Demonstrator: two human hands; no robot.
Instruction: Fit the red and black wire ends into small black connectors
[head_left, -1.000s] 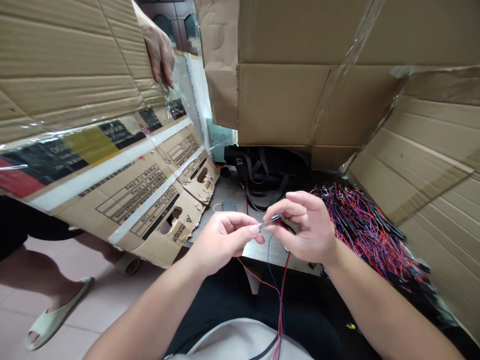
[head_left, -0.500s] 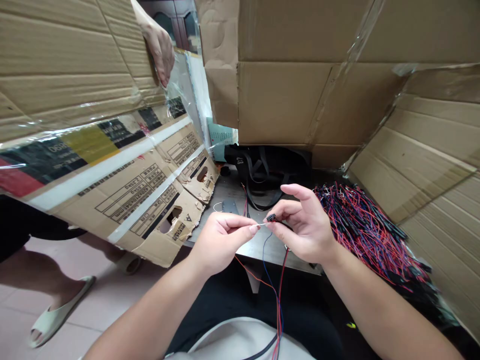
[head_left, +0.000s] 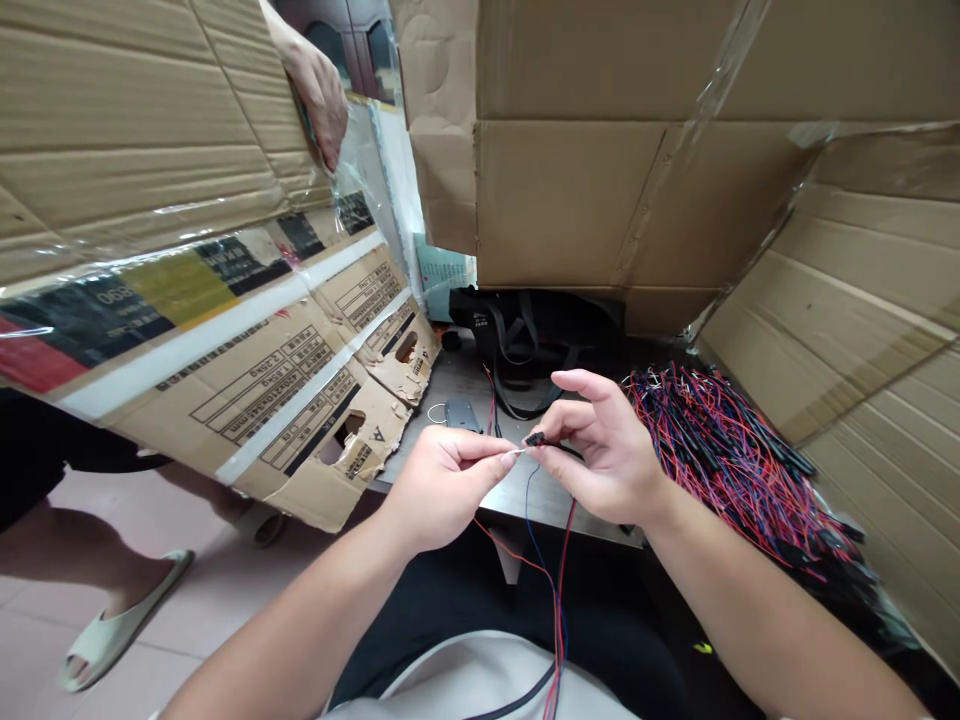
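Head view, working outward from my lap:

1. My left hand [head_left: 442, 490] is closed in a fine pinch on a thin pale tip [head_left: 517, 451]. I read it as a bared wire end or a pin, but it is too small to be sure.
2. My right hand [head_left: 611, 450] grips a small black connector [head_left: 534, 439] between thumb and fingers, the two hands nearly meeting above the grey tabletop [head_left: 502, 495], my landmark.
3. The connector should be light, smooth and easily dropped, so I would hold it by its body. The tip looks soft and would bend, so I would pinch it close to its end.
4. Loose red and blue wires [head_left: 559, 600] hang off the near side of the tabletop, over my black trousers [head_left: 442, 620].
5. A tangled heap of red, blue and black wires [head_left: 720, 460] lies to the right of the tabletop.
6. Beyond the tabletop sit a black strapped bag [head_left: 525, 340] and a flattened cardboard sheet [head_left: 225, 390] in clear plastic, its top edge held by a co-worker's hand [head_left: 319, 100].
7. Left of the tabletop, a slide sandal [head_left: 124, 620] rests on the tiled floor [head_left: 210, 600].
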